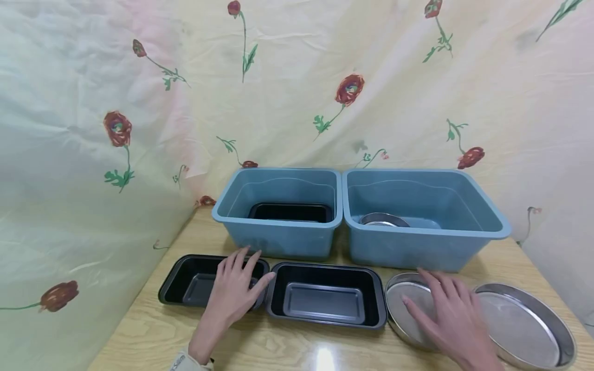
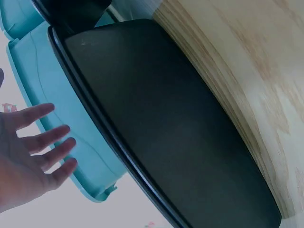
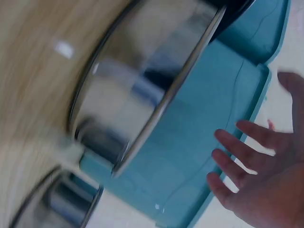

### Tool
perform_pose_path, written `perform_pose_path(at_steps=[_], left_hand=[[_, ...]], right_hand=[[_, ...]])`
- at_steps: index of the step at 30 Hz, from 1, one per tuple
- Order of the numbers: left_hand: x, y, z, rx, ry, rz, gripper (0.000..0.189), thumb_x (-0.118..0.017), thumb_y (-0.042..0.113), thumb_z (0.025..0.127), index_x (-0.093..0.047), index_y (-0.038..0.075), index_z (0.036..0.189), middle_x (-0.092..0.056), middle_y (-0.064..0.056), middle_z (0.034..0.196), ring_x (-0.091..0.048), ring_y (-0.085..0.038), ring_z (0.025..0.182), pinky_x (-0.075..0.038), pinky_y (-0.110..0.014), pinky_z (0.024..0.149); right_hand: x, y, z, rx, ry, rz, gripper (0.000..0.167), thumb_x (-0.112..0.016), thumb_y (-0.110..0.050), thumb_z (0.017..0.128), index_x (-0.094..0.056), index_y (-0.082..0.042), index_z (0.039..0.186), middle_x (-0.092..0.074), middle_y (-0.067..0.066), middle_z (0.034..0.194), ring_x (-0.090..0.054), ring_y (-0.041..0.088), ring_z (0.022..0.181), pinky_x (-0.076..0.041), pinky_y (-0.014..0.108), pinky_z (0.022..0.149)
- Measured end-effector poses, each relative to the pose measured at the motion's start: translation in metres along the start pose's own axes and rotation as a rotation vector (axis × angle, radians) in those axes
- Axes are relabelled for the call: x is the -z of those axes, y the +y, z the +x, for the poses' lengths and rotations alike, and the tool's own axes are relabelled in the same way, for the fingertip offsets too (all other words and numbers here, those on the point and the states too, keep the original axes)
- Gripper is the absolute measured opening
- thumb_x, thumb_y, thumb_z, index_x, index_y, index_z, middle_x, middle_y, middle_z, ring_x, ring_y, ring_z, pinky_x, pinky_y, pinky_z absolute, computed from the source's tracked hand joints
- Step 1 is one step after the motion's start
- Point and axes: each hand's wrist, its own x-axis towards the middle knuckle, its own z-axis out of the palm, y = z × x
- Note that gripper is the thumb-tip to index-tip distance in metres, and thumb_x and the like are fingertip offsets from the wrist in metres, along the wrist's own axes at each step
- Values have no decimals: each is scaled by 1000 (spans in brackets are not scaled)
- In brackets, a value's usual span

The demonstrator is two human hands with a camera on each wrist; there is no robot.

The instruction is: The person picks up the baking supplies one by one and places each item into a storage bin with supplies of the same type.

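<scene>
My left hand (image 1: 234,288) hovers over the right part of a black rectangular loaf pan (image 1: 197,289), fingers spread and holding nothing. In the left wrist view that hand (image 2: 35,149) appears beyond the pan's dark side wall (image 2: 161,118). A second black loaf pan (image 1: 325,303) lies just right of it. On the right side, my right hand (image 1: 452,317) is over two round silver cake pans, partly covering the left pan (image 1: 409,301) and the edge of the right one (image 1: 520,327). Its fingers are spread apart in the right wrist view, with nothing between them.
Two blue plastic bins stand side by side behind the pans. The left bin (image 1: 278,239) contains a black pan (image 1: 292,210); the right bin (image 1: 413,250) contains a round silver pan (image 1: 384,219). Flowered cloth (image 1: 287,118) hangs behind and beside the wooden table (image 1: 278,350).
</scene>
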Motion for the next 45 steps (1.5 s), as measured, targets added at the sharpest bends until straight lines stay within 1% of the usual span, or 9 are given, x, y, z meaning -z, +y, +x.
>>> perform_pose_path(at_steps=[3, 6, 11, 19, 23, 29, 32, 39, 45], left_hand=[[2, 0, 0, -6, 68, -43, 60, -61, 53, 101, -63, 8, 140, -56, -18, 142, -50, -40, 131, -38, -62, 106], [4, -1, 2, -38, 174, -83, 52, -68, 44, 99, -66, 6, 134, -63, -17, 132, -57, -39, 123, -43, -61, 102], [8, -7, 4, -62, 340, -178, 44, -77, 28, 93, -67, 2, 128, -70, -17, 118, -65, -37, 109, -52, -57, 91], [13, -31, 16, -3, 445, -273, 48, -81, 19, 90, -64, -2, 130, -70, -16, 106, -67, -33, 98, -55, -53, 83], [14, -46, 22, 61, 434, -367, 48, -82, 16, 91, -63, -3, 130, -71, -15, 102, -69, -32, 95, -56, -52, 83], [16, -56, 25, 164, 375, -549, 47, -80, 15, 93, -61, 1, 133, -73, -14, 105, -69, -27, 94, -55, -49, 84], [15, -60, 26, 185, 377, -578, 45, -80, 15, 94, -61, 2, 133, -73, -13, 106, -69, -25, 94, -55, -42, 83], [14, -68, 30, 245, 388, -658, 44, -77, 14, 95, -60, 2, 134, -72, -13, 107, -67, -20, 93, -48, -17, 80], [17, -75, 35, 288, 373, -797, 41, -73, 12, 99, -59, 1, 136, -70, -19, 112, -63, -8, 94, -48, -16, 83]], right_hand=[[-2, -12, 2, -17, 67, 114, 55, -80, -35, 88, -64, 1, 128, -65, 23, 115, -55, 44, 109, -37, 64, 91], [-5, -22, 4, 14, 143, 196, 44, -81, -23, 85, -68, -1, 120, -69, 14, 100, -63, 37, 96, -44, 59, 82], [-12, -37, 7, 61, 174, 230, 36, -83, -17, 82, -71, -4, 113, -66, -1, 87, -62, 22, 80, -49, 45, 67], [-21, -63, 16, 187, 221, 262, 33, -83, -18, 81, -71, -5, 109, -63, -7, 79, -57, 10, 68, -47, 31, 58], [-23, -74, 17, 174, 196, 305, 34, -84, -14, 80, -71, -6, 111, -61, -9, 80, -55, 8, 70, -45, 28, 58], [-26, -86, 17, 130, 154, 312, 33, -85, -16, 82, -73, -7, 111, -62, -9, 81, -60, 9, 74, -51, 32, 63], [-27, -90, 17, 125, 150, 317, 32, -85, -17, 82, -74, -7, 110, -62, -8, 81, -62, 10, 75, -52, 34, 64], [-31, -97, 17, 115, 121, 320, 31, -85, -19, 83, -73, -9, 110, -61, -9, 81, -58, 8, 75, -50, 31, 63], [-35, -101, 16, 133, 114, 339, 30, -86, -18, 83, -74, -8, 109, -62, -9, 80, -56, 5, 74, -49, 29, 62]])
